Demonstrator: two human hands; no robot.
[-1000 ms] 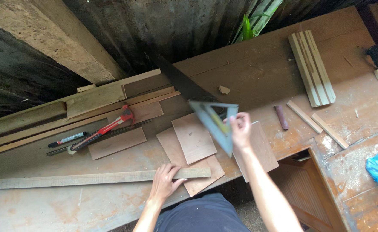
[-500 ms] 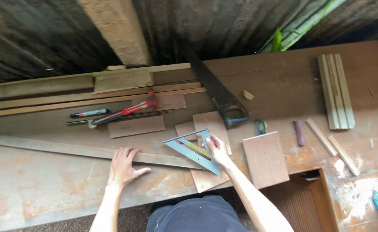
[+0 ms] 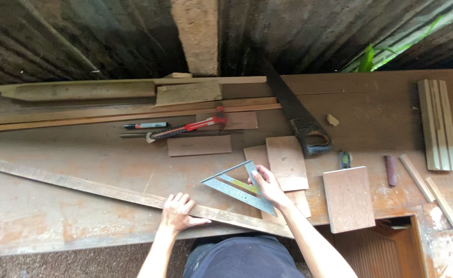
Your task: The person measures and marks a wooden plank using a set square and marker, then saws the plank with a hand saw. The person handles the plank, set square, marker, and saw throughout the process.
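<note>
My right hand [image 3: 266,186] grips a grey metal triangular square [image 3: 236,186] and holds it flat just above a long thin wooden strip [image 3: 82,185] that runs diagonally across the workbench. My left hand [image 3: 177,212] rests palm down on that strip, fingers spread, just left of the square. Thin brown board pieces [image 3: 287,162] lie under and behind the square.
A handsaw [image 3: 294,114] lies at the back centre. A red-handled tool [image 3: 185,128], a marker [image 3: 145,125] and a small board [image 3: 199,145] sit left of it. A square board [image 3: 348,198], short sticks [image 3: 417,177] and grooved slats [image 3: 437,123] lie right. Long planks [image 3: 82,91] line the rear wall.
The long strip now lies more slanted across the bench. My right hand has brought the square down from above the boards to the strip. My left hand slid left along the strip.
</note>
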